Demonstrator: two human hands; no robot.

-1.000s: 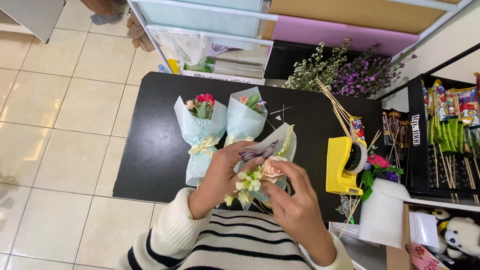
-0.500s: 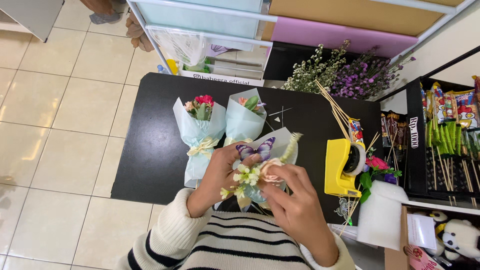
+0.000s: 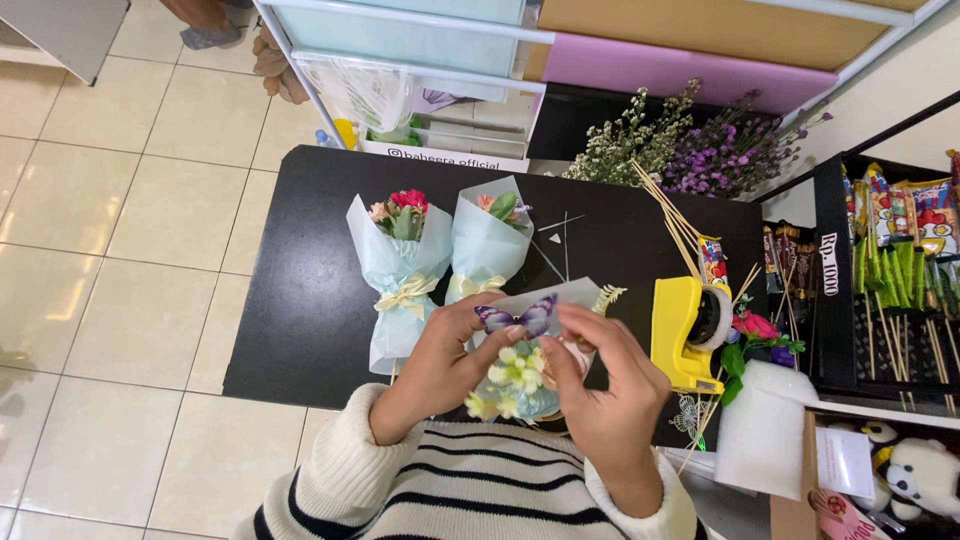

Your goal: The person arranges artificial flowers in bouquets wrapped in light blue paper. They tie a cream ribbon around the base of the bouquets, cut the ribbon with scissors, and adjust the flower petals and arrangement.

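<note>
My left hand (image 3: 440, 360) and my right hand (image 3: 600, 385) both hold a small bouquet (image 3: 520, 375) wrapped in pale blue paper, close to my chest. Small yellow-white flowers stick out of it. A purple butterfly ornament (image 3: 518, 318) sits at its top, between my fingertips. Two finished bouquets lie on the black table (image 3: 300, 300) just beyond my hands: one with red and pink flowers (image 3: 400, 270) on the left, one with an orange flower (image 3: 488, 245) on the right. Both are tied with cream ribbon.
A yellow tape dispenser (image 3: 685, 330) stands right of my hands, beside wooden skewers (image 3: 675, 225) and a white foam block (image 3: 765, 430). Dried white and purple flowers (image 3: 690, 140) stand at the back. A snack rack (image 3: 900, 260) is at right, with tiled floor at left.
I have lifted the bouquet nearer to me and turned it more upright. My right hand has risen to the butterfly at its top.
</note>
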